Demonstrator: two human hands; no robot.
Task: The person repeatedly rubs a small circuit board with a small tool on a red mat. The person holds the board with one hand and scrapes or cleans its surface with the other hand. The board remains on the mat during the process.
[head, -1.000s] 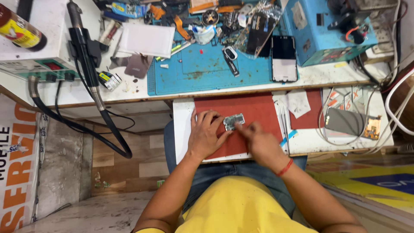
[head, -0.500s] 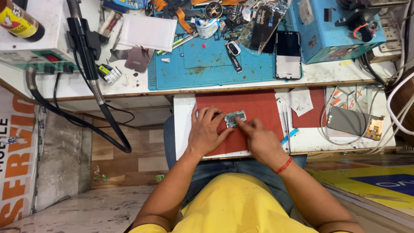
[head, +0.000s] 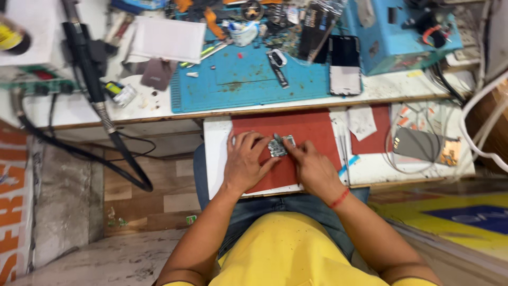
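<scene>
fingers (head: 253, 144) of the left hand (head: 244, 163) are spread flat on the red mat (head: 312, 127), their tips pressed against the edge of a small circuit board (head: 279, 145) to pin it in place, while the right hand (head: 312, 168) is curled close at the board's other side — whether a fine tool is pinched between its fingertips cannot be told at this size. the board is seen near the middle of the mat, on a white pull-out shelf (head: 214, 159) just below the main workbench (head: 159, 106). judged from its look, the board is light, stiff and thin, easily skidded on the mat and easily harmed where components sit; it is best held by its bare edges, pressed down rather than squeezed. beyond it, on the bench, a blue silicone work mat (head: 248, 85) is strewn with small parts, a black phone (head: 345, 64) is laid at its right edge, and a hot-air handpiece (head: 84, 58) with its black hose is propped at the left. a blue machine housing (head: 391, 37) is set at the far right — loose white cables (head: 423, 137) are coiled beside the red mat.
</scene>
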